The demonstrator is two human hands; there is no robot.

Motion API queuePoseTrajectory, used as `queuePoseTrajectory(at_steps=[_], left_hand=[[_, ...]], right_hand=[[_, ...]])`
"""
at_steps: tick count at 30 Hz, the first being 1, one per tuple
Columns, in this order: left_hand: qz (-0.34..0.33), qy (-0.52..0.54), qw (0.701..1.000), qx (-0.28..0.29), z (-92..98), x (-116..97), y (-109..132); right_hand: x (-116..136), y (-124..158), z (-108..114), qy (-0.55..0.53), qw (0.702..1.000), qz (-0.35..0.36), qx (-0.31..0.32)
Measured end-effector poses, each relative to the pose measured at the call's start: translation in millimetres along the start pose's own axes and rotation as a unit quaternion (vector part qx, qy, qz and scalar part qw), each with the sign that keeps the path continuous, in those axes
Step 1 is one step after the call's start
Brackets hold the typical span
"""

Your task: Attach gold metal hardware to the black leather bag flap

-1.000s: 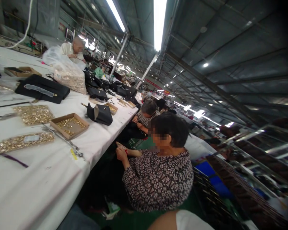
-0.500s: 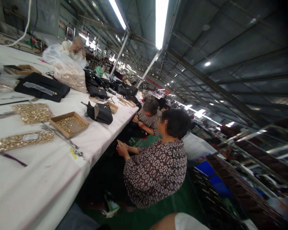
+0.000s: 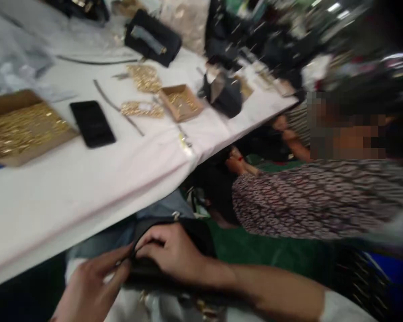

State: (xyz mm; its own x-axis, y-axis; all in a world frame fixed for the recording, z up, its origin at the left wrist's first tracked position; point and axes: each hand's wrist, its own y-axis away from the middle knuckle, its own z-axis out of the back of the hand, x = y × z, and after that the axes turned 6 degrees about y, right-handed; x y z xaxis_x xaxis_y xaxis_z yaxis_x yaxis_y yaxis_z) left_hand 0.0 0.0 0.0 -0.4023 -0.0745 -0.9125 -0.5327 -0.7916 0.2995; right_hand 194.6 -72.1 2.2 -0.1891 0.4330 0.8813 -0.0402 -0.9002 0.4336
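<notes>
White table at far left, left hand and right hand pinch a black item, edge-handling seemingly needing steady grips next.

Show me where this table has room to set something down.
A bare strip of the table runs along its near edge, bordered beyond by the large cardboard box and the black phone-like slab. Blurred black bags crowd the far end.

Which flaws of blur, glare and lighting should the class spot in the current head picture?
Head view: blur softens everything, smearing the patterned shirt, though the phone keeps a readable outline; head view: a lamp streaks white at upper right, beside a black corner; head view: left hand and right hand look soft, their black item losing detail.
</notes>
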Motion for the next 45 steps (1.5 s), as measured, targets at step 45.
queuePoseTrajectory(at_steps=[45], left_hand=[[0.150,0.197,0.966,0.071,0.8,6.0,11.4]], right_hand=[[-9.2,15.2,26.2,0.097,0.980,0.175,0.011]])
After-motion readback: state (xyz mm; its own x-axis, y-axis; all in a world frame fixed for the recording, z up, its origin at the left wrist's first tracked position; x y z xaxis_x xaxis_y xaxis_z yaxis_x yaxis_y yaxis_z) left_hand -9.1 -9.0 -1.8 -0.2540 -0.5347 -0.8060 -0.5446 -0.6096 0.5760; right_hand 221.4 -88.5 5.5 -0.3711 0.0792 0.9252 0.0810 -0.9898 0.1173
